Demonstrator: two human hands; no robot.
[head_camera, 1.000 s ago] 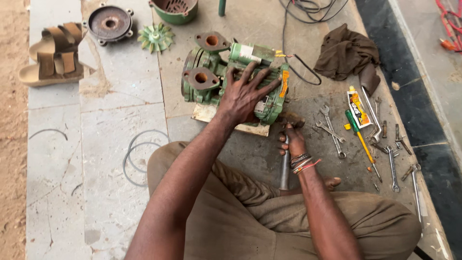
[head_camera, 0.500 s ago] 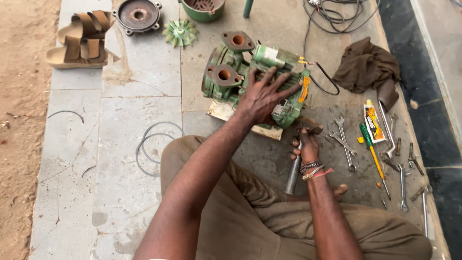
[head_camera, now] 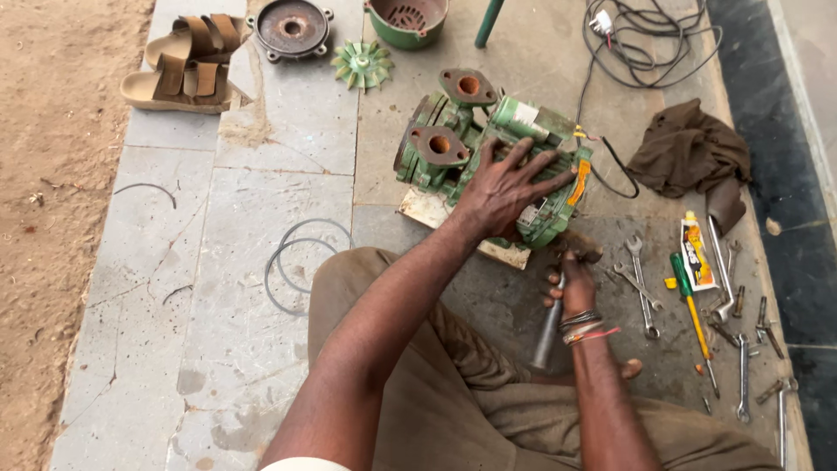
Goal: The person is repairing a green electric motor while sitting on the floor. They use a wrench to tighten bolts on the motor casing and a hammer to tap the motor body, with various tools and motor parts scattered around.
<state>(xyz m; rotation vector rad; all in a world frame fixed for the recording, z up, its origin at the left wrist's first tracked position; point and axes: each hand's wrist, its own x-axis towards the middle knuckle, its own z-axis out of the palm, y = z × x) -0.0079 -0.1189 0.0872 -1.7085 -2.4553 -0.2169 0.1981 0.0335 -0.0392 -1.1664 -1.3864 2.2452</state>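
Left hand [head_camera: 506, 187] lies flat on top of the green pump [head_camera: 488, 166], fingers spread wide across its ribbed motor body, pressing it down. The pump sits on the stone floor [head_camera: 218, 262] just in front of the person's knees, two rusty flanged ports facing up on its left end. Right hand [head_camera: 575, 283] is closed in a fist around a hammer [head_camera: 549, 327], its handle pointing back toward the knee and its head right at the pump's near corner. Just right of that hand lie spanners [head_camera: 641, 288] and a green screwdriver [head_camera: 689, 305]. A brown rag [head_camera: 689, 153] sits beyond them, cables [head_camera: 645, 44] above it. Far left, sandals [head_camera: 187, 61], a round cover [head_camera: 290, 26] and a green fan [head_camera: 362, 64].
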